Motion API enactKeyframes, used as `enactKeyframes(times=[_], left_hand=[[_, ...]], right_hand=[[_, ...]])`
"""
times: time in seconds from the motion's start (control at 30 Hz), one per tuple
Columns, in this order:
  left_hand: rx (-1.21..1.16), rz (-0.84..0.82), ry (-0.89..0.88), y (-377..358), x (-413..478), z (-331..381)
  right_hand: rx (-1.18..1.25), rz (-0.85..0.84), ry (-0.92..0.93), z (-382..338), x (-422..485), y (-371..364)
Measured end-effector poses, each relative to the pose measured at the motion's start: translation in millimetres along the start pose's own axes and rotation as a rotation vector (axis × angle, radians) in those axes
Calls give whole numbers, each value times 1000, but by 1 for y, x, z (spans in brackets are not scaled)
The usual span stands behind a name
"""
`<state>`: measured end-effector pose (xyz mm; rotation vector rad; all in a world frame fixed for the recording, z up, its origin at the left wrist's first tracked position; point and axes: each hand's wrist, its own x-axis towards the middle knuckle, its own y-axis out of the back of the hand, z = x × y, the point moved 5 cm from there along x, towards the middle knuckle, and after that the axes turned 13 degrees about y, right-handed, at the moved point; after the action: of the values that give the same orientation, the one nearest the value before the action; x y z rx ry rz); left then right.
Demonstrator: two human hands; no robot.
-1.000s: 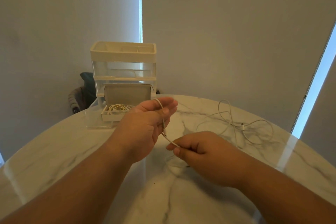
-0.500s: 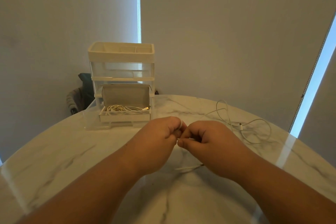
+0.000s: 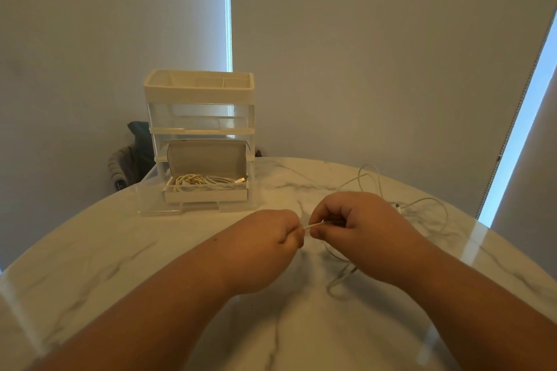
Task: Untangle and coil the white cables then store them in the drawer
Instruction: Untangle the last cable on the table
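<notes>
White cable (image 3: 313, 224) is pinched in both fists, left hand (image 3: 271, 238) and right hand (image 3: 352, 226) nearly knuckle to knuckle, just in front of the drawer unit (image 3: 199, 93) and a bit to its right. The rest drops under the right hand and wanders off into loose loops (image 3: 422, 202) further right of the unit.

My worry: yank that short stretch taut and any knot in the slack cinches harder, or the plug (image 3: 398, 206) (tiny, can't tell what type) skids toward the marble table (image 3: 120, 250) edge.

Hard to see: the fingertips, all curled under. Can't tell if it's one cable or two out there. The unit's open bottom drawer (image 3: 156, 208) has coils (image 3: 205, 181) in a cardboard box (image 3: 208, 194), count unclear.
</notes>
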<state>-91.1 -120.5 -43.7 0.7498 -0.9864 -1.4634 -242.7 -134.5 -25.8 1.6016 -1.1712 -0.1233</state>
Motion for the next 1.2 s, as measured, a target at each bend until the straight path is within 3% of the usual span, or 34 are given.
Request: enactKeyframes(times=[0.17,0.57,0.77,0.97,1.07,1.2], left_hand=[[85,40,-17,1,2,0],[-14,138,-17,5,4,-4],[-165,245,112,11,11,-23],[-317,452,241,20,14,-35],[-378,521,283,27,14,-43],[-492,551,334,30,12,-49]], right_hand=[[-18,-6,-7,9,1,3],[-28,-19,-72,28,0,5],[-2,26,-152,33,-3,11],[18,131,-80,8,-4,7],[27,71,57,-19,-7,2],[28,-202,143,-37,-9,-16]])
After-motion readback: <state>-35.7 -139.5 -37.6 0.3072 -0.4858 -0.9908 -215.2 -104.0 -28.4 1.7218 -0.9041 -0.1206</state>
